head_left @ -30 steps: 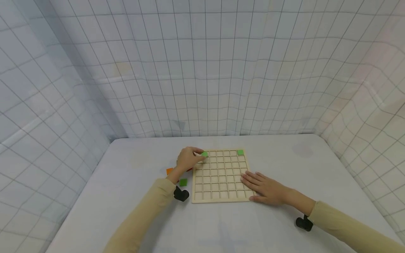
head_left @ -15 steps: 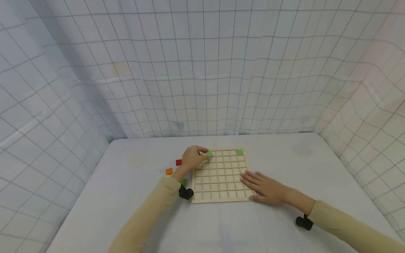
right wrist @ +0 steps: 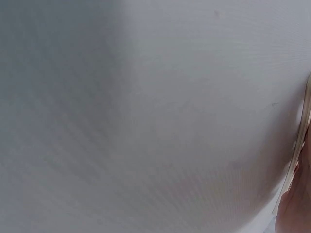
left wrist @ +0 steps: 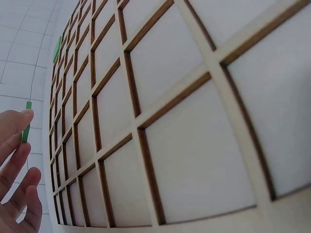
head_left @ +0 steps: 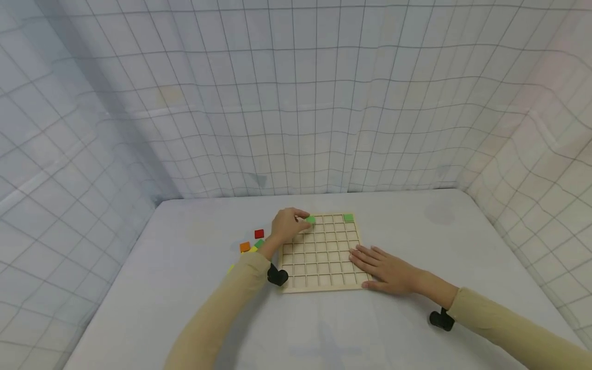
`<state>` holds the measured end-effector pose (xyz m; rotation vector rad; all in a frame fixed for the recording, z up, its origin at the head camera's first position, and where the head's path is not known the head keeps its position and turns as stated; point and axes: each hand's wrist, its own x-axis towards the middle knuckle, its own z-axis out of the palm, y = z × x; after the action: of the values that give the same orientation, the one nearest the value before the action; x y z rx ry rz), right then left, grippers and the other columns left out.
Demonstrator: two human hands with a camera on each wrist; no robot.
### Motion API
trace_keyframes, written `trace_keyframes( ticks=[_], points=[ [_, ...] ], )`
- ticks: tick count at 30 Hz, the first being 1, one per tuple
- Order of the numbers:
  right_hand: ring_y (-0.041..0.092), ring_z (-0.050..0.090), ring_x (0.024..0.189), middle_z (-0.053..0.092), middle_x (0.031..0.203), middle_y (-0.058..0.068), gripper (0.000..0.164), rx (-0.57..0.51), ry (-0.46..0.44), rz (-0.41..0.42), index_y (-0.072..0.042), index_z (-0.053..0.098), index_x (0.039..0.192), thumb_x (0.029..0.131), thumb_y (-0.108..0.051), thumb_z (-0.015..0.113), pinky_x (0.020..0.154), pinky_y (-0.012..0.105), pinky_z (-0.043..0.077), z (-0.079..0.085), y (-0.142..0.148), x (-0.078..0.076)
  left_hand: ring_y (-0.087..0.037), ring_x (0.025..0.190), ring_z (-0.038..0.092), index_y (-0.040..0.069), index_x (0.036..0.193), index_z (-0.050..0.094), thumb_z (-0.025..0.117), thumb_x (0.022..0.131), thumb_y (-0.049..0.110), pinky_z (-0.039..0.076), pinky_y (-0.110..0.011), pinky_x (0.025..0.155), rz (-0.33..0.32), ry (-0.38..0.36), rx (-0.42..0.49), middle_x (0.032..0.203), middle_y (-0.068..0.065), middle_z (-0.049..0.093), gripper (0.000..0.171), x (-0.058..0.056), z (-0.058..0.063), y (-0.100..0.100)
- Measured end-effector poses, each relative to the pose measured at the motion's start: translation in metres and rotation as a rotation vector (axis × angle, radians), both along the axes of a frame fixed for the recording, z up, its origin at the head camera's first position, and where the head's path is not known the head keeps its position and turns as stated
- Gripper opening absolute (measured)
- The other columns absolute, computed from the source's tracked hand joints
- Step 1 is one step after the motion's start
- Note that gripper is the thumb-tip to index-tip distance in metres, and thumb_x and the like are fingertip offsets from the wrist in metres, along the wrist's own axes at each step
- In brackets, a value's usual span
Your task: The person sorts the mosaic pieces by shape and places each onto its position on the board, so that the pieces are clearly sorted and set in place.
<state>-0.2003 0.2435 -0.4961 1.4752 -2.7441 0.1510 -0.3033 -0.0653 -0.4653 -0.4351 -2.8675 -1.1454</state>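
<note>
My left hand (head_left: 288, 225) pinches a green square tile (head_left: 311, 220) between thumb and fingertips, over the far left part of a wooden grid board (head_left: 319, 252). In the left wrist view the same tile (left wrist: 27, 122) shows edge-on in the fingers, beside the board's dividers. A second green tile (head_left: 349, 218) sits in the board's far right corner cell. My right hand (head_left: 388, 270) lies flat with fingers spread over the board's near right edge. Only a sliver of that hand (right wrist: 295, 208) appears in the right wrist view.
Left of the board lie loose tiles: a red one (head_left: 259, 234), an orange one (head_left: 244, 247), a green one (head_left: 259, 243) and yellow ones, partly behind the left forearm. A white cloth covers the table (head_left: 152, 298), with gridded curtains (head_left: 296, 103) around it.
My left hand has slid right along the board's far edge with the green tile, away from the corner. More loose tiles show beside the forearm. The right hand stays on the board.
</note>
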Motion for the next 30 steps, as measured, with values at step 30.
trace_keyframes(
  ticks=[30],
  points=[
    [0.034,0.023,0.146,0.024,0.159,0.013,0.067,0.028,-0.003,-0.018,-0.007,0.023,0.153,0.101,-0.045,0.041,0.116,0.022,-0.015,-0.001,0.0,-0.002,-0.021,0.096,0.068,0.016,0.109,0.074,0.074,0.084,0.029,0.053,-0.027,0.068,-0.054,-0.042,0.004,0.113,-0.004,0.071,0.029,-0.016,-0.006,0.045]
  ],
)
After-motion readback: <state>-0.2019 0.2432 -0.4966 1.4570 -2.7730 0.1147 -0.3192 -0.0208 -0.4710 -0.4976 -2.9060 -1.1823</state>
